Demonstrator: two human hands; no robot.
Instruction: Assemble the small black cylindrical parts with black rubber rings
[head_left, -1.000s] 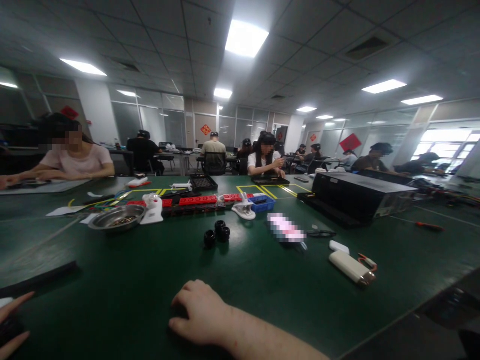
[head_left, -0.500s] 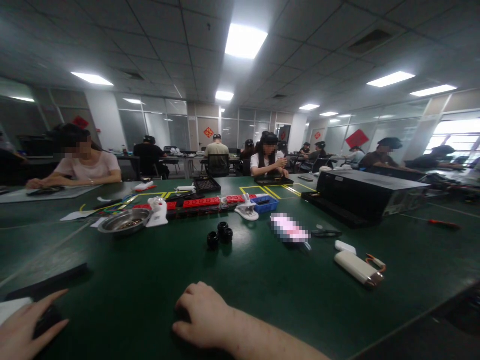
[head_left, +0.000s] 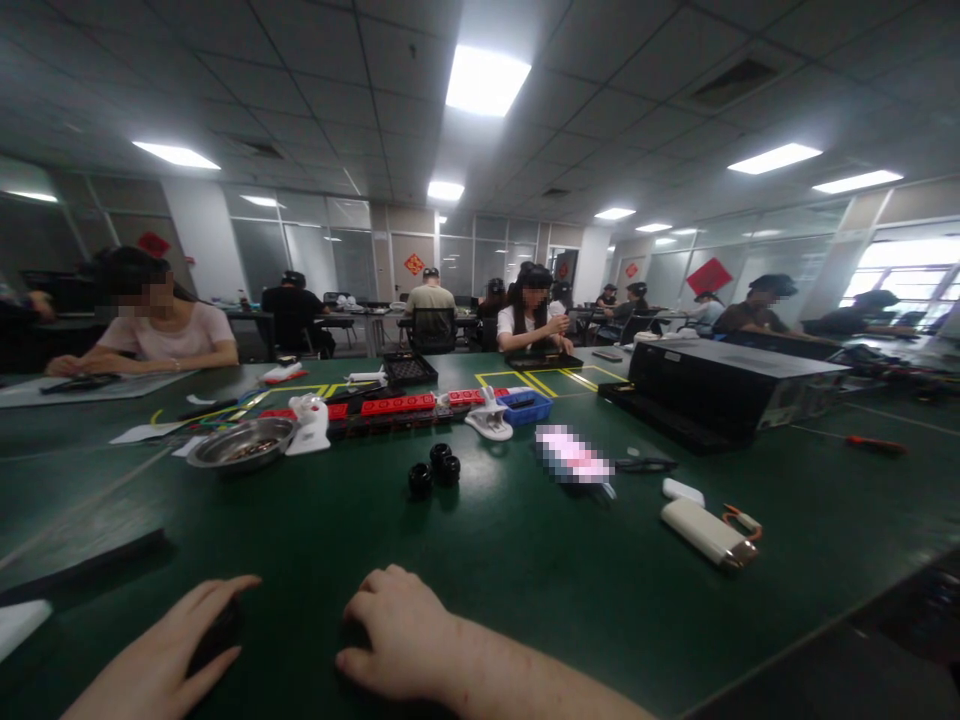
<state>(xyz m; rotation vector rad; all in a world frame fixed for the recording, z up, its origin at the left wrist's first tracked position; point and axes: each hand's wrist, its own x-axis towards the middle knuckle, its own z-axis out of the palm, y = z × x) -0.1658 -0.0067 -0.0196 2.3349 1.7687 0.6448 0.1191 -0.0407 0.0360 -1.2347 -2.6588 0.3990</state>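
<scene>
My left hand [head_left: 169,655] is low at the left, just above the green table, with thumb and fingers curved around a black rounded part [head_left: 216,636]. Its exact kind is hidden by the grip. My right hand [head_left: 401,635] rests on the table to the right of it, seen from the back, fingers curled down and thumb tucked in. Dark shade fills the gap between thumb and fingers, so what it holds is hidden. Beyond both hands, three glossy black round parts [head_left: 440,465] stand close together on the table.
A metal bowl [head_left: 241,445] of small pieces and red-and-black strips [head_left: 397,405] lie farther back. To the right are a blue tray [head_left: 529,407], a cream power bank [head_left: 705,532] and a large black case [head_left: 697,390]. A black bar [head_left: 82,568] lies at left. Co-workers sit across the table.
My left hand has moved right, toward my right hand, carrying the black rounded part. My right hand has stayed nearly in place. The view has shifted slightly.
</scene>
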